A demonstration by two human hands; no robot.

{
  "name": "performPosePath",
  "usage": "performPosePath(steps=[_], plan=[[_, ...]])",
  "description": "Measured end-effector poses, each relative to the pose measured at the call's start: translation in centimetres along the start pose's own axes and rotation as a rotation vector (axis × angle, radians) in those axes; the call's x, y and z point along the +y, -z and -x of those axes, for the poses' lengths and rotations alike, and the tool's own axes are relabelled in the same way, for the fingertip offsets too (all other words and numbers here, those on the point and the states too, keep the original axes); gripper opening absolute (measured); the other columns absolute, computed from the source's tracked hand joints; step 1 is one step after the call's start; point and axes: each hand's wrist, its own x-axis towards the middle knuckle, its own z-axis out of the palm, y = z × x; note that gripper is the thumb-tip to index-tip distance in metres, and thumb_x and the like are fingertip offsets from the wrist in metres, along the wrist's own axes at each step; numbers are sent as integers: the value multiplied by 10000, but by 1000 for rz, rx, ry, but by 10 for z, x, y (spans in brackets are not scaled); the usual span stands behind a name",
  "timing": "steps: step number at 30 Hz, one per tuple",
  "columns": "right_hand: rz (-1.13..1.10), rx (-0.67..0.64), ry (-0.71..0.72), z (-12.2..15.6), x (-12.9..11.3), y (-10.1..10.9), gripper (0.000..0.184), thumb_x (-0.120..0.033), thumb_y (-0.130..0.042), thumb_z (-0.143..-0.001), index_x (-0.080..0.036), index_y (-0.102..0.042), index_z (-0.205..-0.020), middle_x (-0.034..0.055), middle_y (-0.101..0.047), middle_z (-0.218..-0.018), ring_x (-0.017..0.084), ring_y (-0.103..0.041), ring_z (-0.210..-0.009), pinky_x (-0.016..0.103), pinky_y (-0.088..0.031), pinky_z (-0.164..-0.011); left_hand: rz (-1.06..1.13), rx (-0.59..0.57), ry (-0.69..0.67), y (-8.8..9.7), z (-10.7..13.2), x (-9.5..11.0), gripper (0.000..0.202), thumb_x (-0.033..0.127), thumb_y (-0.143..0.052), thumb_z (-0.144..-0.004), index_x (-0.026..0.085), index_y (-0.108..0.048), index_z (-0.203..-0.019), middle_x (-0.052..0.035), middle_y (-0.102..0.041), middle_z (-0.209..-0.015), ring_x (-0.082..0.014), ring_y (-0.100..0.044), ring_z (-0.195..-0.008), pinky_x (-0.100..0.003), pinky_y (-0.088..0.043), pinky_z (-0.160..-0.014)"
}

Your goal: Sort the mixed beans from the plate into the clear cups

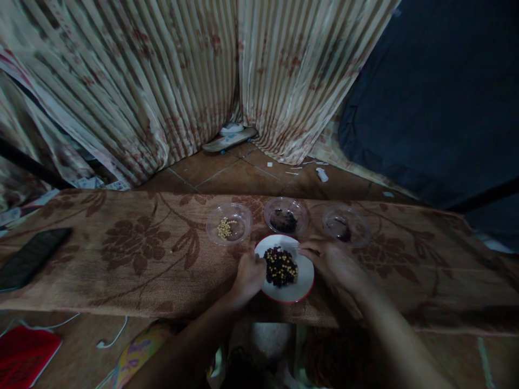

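Note:
A white plate with a red rim sits on the patterned brown cloth and carries a heap of mixed dark and pale beans. My left hand rests against the plate's left edge, fingers curled at the beans. My right hand sits at the plate's right edge, its fingertips pinched together by the upper rim. Behind the plate stand three clear plastic bowls: the left bowl has pale beans, the middle bowl dark beans, the right bowl a few dark ones.
A black phone lies at the cloth's left end. A red item and a white cable lie on the floor near me. Striped curtains hang behind; a sandal rests on the tiles.

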Motion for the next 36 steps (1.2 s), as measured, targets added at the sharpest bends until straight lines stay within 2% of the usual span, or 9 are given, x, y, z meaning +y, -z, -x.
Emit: performPosePath(steps=[4,8,16,25,32,36], plan=[[-101,177,-56,-2,5,4,232,-337,-483,-857,-239,-691,-892,22,-681,-922,168,-620,-820,275,-456,-736,-40,19,-7,1,0,-4,469,76,-434,-695,106,-526,-1154,-55,-701,-818,-162,-642,-748,-235,-489,-715],[-53,342,-105,-11,15,2,224,-333,-517,-828,-206,-693,-884,51,-688,-921,194,-624,-828,312,-469,-761,-42,19,-29,2,0,-4,460,79,-435,-706,106,-523,-1156,-59,-702,-838,-165,-644,-769,-244,-487,-737],[-22,385,-127,-14,15,1,207,-318,-528,-826,-201,-688,-884,43,-693,-911,187,-626,-820,298,-469,-741,-27,7,-32,2,0,-2,431,65,-423,-704,119,-540,-1115,-41,-701,-841,-144,-636,-762,-225,-487,-740],[-82,217,-118,-3,6,0,214,-327,-505,-837,-243,-693,-894,23,-691,-904,182,-624,-829,294,-464,-732,-67,14,-21,2,0,-1,456,77,-436,-699,117,-524,-1146,-42,-702,-824,-147,-638,-738,-223,-493,-716],[-97,-44,-18,3,4,3,205,-323,-511,-834,-259,-706,-848,9,-690,-842,155,-616,-734,253,-435,-661,-49,11,-32,2,-1,-1,493,71,-422,-684,104,-511,-1168,-59,-696,-844,-153,-636,-752,-237,-489,-710],[-76,-66,6,3,3,2,186,-310,-526,-831,-264,-706,-830,5,-679,-849,145,-607,-738,240,-419,-657,-31,-7,-10,2,0,0,509,84,-427,-692,101,-494,-1197,-49,-691,-801,-149,-630,-714,-229,-488,-669]])
